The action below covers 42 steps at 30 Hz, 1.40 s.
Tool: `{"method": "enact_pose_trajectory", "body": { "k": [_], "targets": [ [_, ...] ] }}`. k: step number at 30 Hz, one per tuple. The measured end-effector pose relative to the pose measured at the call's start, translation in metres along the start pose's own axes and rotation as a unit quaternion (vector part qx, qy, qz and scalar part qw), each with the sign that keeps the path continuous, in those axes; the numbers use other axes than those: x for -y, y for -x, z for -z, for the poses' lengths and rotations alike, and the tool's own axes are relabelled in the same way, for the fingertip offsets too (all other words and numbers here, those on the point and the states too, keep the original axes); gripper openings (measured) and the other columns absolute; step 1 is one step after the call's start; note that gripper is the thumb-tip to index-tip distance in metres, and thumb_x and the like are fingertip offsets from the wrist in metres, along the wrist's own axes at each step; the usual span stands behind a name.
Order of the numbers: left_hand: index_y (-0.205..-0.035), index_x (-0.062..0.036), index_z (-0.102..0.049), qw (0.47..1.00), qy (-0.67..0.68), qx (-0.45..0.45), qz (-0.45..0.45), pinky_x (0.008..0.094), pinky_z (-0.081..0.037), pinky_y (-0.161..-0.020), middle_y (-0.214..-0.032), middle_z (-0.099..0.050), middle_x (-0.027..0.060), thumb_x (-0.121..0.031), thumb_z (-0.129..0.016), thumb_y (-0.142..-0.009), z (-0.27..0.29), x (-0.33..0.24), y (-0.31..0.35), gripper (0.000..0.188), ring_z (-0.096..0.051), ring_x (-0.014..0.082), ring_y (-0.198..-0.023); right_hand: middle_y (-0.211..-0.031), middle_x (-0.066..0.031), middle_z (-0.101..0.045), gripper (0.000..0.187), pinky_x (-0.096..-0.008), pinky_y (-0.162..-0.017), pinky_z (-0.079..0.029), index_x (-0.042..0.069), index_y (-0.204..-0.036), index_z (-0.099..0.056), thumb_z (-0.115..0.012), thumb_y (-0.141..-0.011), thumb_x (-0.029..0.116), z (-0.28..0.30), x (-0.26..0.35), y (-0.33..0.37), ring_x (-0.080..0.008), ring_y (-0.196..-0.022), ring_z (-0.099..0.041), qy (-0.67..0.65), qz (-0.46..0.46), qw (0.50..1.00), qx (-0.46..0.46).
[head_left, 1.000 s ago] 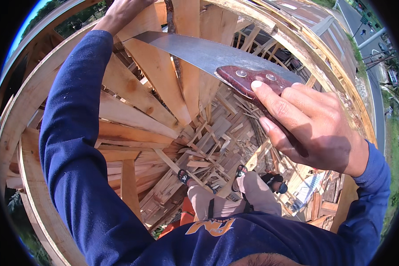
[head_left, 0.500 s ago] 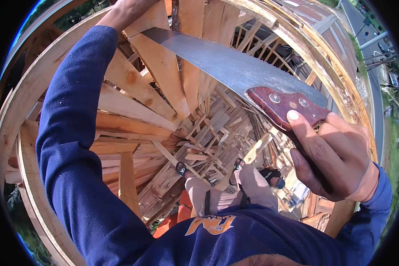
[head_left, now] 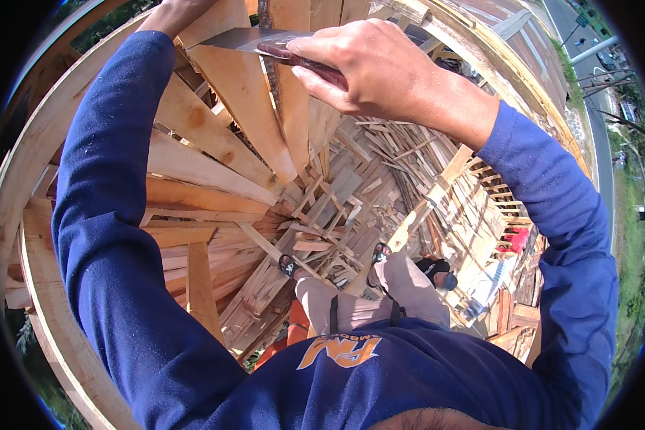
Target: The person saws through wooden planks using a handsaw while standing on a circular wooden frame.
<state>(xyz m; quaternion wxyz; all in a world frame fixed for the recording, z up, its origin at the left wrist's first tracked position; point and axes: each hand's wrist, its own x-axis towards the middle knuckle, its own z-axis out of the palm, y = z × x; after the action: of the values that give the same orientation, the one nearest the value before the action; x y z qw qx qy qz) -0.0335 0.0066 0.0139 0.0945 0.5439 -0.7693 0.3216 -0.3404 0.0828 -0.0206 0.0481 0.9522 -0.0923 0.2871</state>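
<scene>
My right hand [head_left: 373, 68] is wrapped round the dark reddish wooden handle of a handsaw [head_left: 229, 39]. The saw's grey blade points left and lies across the top of an upright wooden board [head_left: 233, 86]; much of it is foreshortened. My left hand [head_left: 183, 10] reaches to the upper edge of the picture beside the blade's far end, by the top of the same board. Its fingers are cut off by the picture's edge, so their grip does not show.
Far below my sandalled feet [head_left: 288, 265] lie heaps of offcuts and planks [head_left: 351, 208]. Curved-looking beams [head_left: 46, 287] run along the left. Another person in a dark cap [head_left: 448, 280] is low down at right. A road [head_left: 609, 143] passes beyond the frame.
My right hand has carried the saw forward and to the left, from the right side up toward the board tops. My left arm stays nearly in place.
</scene>
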Motion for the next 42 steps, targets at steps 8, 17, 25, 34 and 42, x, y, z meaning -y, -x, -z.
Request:
{"method": "enact_pose_trajectory", "body": {
  "k": [8,17,25,34,42],
  "targets": [
    [-0.087,-0.0027,-0.075,0.986,-0.045,0.142,0.076,0.0483,-0.055,-0.073,-0.082,-0.069,0.0236,-0.036,-0.059,-0.095,0.0,0.025,0.005,0.038,-0.069,0.0387,-0.08,-0.088,-0.0151,-0.069,0.045,-0.0374,-0.065,-0.056,-0.006,-0.123,-0.06,-0.071,-0.08,0.003,0.068,0.058,0.063,-0.0301,-0.072,-0.067,-0.032,-0.056,0.993,0.098],
    [-0.093,-0.0049,-0.072,0.992,-0.055,0.113,0.022,0.0501,-0.052,-0.072,-0.085,-0.067,0.0214,-0.037,-0.058,-0.096,-0.015,0.028,0.022,0.035,-0.067,0.0392,-0.081,-0.08,-0.0098,-0.068,0.037,-0.0344,-0.061,-0.056,-0.005,-0.117,-0.064,-0.068,-0.087,0.015,0.044,0.081,0.045,-0.0235,-0.07,-0.069,0.019,-0.039,0.994,0.098],
    [-0.096,-0.0105,-0.076,0.995,-0.002,0.082,0.05,0.0476,-0.054,-0.073,-0.084,-0.069,0.0209,-0.034,-0.054,-0.097,0.009,-0.008,-0.008,0.032,-0.069,0.0371,-0.083,-0.086,-0.0138,-0.068,0.025,-0.0428,-0.064,-0.056,0.004,-0.11,-0.064,-0.063,-0.09,0.019,-0.011,0.015,-0.01,-0.0333,-0.072,-0.067,0.018,-0.053,0.996,0.076],
    [-0.087,0.0025,-0.069,0.996,0.045,0.063,0.034,0.047,-0.051,-0.072,-0.081,-0.067,0.0231,-0.05,-0.053,-0.098,-0.032,0.016,-0.011,0.056,-0.066,0.0396,-0.076,-0.078,-0.0159,-0.067,0.021,-0.0449,-0.062,-0.056,0.004,-0.092,-0.062,-0.059,-0.092,0.024,-0.013,0.002,-0.021,-0.0357,-0.071,-0.068,0.049,-0.057,0.993,0.087],
    [-0.091,0.0023,-0.07,0.989,0.022,0.117,0.088,0.0465,-0.052,-0.074,-0.083,-0.068,0.0229,-0.048,-0.054,-0.099,-0.026,0.036,0.018,0.054,-0.066,0.0387,-0.08,-0.096,-0.018,-0.073,0.034,-0.0372,-0.073,-0.06,-0.003,-0.11,-0.068,-0.072,-0.077,0.005,0.057,0.043,0.065,-0.0301,-0.078,-0.073,-0.024,-0.069,0.997,0.022]
  ]
}}
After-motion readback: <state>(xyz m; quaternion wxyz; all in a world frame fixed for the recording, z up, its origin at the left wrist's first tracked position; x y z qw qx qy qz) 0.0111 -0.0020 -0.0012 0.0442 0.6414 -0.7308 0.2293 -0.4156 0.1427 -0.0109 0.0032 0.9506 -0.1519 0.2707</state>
